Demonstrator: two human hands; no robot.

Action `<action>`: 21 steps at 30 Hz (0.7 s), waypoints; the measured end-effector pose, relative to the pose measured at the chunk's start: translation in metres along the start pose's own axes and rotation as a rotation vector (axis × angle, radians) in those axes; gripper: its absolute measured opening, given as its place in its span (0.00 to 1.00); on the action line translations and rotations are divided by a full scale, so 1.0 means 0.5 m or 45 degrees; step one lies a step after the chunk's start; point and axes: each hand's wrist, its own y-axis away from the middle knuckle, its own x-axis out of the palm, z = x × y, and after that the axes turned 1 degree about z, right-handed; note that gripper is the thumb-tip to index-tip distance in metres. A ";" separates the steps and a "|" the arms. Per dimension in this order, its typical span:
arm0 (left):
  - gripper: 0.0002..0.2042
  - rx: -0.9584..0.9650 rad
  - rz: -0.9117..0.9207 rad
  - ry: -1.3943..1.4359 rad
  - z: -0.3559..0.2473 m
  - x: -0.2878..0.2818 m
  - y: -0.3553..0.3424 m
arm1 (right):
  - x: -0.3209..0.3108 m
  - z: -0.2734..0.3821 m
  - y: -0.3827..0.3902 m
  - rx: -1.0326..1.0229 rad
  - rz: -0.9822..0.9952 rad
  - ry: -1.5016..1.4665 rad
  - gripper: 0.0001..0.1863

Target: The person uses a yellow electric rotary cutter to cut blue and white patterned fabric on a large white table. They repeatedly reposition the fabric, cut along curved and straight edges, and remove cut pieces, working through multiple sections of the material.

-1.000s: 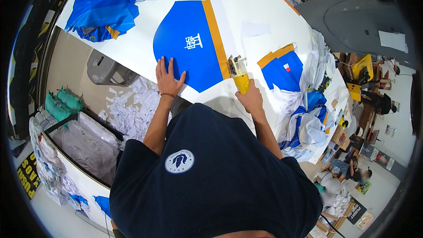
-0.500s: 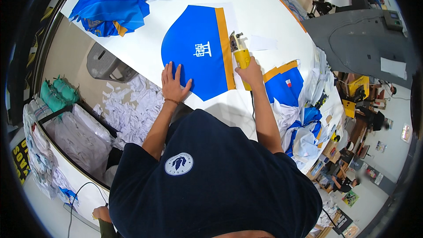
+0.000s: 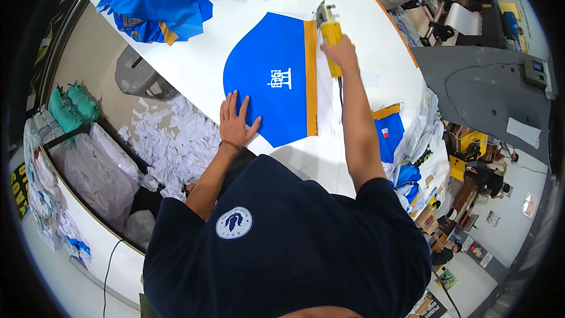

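A blue fabric panel (image 3: 259, 59) with a mustard band along its right edge and a white print lies flat on the white table (image 3: 206, 65). My left hand (image 3: 237, 122) rests on the panel's lower left edge, fingers stretched out. Wrapped round the yellow body of an electric cloth cutter (image 3: 331, 38) is my right hand (image 3: 341, 56). The cutter's metal head sits by the top of the mustard band. Its dark cord hangs down toward me. A strip of white material (image 3: 323, 88) lies along the band's right side.
Blue garments (image 3: 156, 0) are heaped at the table's far left. Another blue piece (image 3: 388, 135) and pale cloth lie at the right. White scraps (image 3: 170, 135) cover the floor beside a grey stool (image 3: 138, 76). An open bin (image 3: 94, 171) holds plastic-wrapped bundles. People work at the far right.
My right hand has carried the cutter farther away along the mustard band, up to its top end. The left hand stays flat on the panel. The view has shifted slightly.
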 end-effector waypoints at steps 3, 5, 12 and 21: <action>0.37 0.023 0.094 -0.013 0.014 -0.016 -0.015 | 0.014 0.018 -0.082 -0.007 -0.005 -0.202 0.40; 0.38 0.068 0.185 -0.012 0.059 -0.027 -0.046 | 0.040 0.004 -0.115 -0.018 -0.015 -0.371 0.40; 0.35 -0.354 0.026 -0.583 0.286 -0.109 -0.263 | 0.105 -0.113 0.086 -0.033 -0.039 -0.639 0.35; 0.34 0.289 0.214 -0.322 0.003 0.068 -0.296 | 0.133 -0.373 0.556 0.199 0.021 -0.490 0.33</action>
